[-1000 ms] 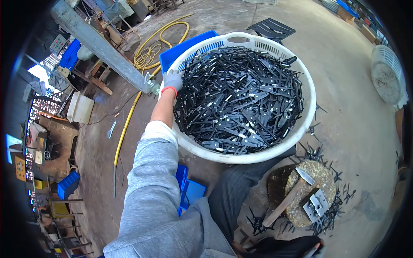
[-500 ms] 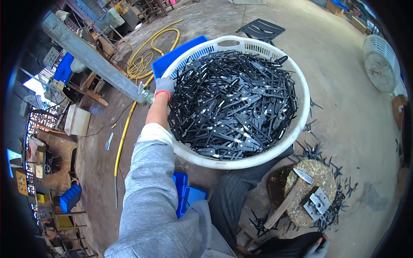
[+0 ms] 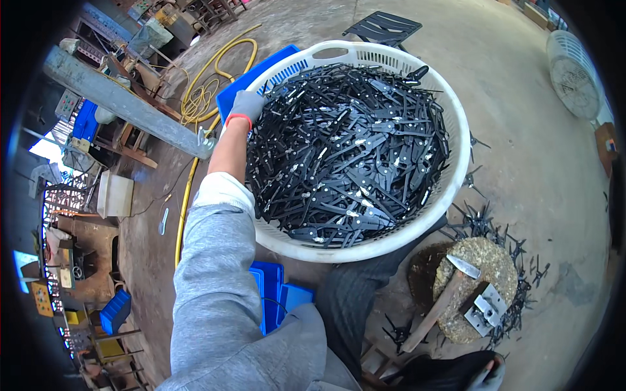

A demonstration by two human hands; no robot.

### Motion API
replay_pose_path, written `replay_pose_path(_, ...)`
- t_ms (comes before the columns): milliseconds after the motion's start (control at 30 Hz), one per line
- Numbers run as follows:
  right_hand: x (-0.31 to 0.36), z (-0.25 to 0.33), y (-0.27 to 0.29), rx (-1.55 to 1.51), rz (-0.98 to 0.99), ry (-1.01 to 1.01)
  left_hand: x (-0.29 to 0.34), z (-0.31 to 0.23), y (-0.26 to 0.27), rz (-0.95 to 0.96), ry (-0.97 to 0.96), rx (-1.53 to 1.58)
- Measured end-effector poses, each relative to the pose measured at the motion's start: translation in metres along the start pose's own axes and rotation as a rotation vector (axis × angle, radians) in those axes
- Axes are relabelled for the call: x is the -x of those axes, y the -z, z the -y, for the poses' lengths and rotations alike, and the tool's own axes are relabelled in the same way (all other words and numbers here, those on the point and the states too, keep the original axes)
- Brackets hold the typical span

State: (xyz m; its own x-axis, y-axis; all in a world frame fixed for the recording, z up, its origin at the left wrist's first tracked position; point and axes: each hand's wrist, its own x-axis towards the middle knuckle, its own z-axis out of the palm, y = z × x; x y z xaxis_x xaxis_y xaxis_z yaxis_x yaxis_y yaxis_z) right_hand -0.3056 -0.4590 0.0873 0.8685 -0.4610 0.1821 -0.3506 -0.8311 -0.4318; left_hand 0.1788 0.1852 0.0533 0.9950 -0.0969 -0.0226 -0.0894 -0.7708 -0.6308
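Note:
A large white plastic basket, heaped with black pliers, stands before me. At its left rim is my left hand, in a grey glove with a red band at the wrist; its fingers curl over the rim, with their tips partly hidden. Low on the right, my right hand shows only in part beside a dark trouser leg, and its fingers cannot be made out. Near it, a hammer with a wooden handle lies on a round stump, next to a metal block.
More black pliers are scattered on the floor around the stump. Blue bins sit under the basket's left side, and another blue bin behind it. A black stool, a yellow hose and a metal beam stand farther off.
The view has shifted slightly, so the basket appears a little higher and more to the left. My left hand stays at the basket's rim. The hammer and block still lie on the stump.

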Motion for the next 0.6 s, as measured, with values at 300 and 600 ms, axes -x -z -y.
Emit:
replay_pose_path(300,0.013,-0.031,-0.005,0.003,-0.067,0.037,0.064,0.055,0.126,0.050,-0.016,0.424)
replay_pose_path(600,0.047,0.025,-0.005,-0.997,0.122,-0.071,0.282,-0.094,0.245,0.080,-0.041,1.413)
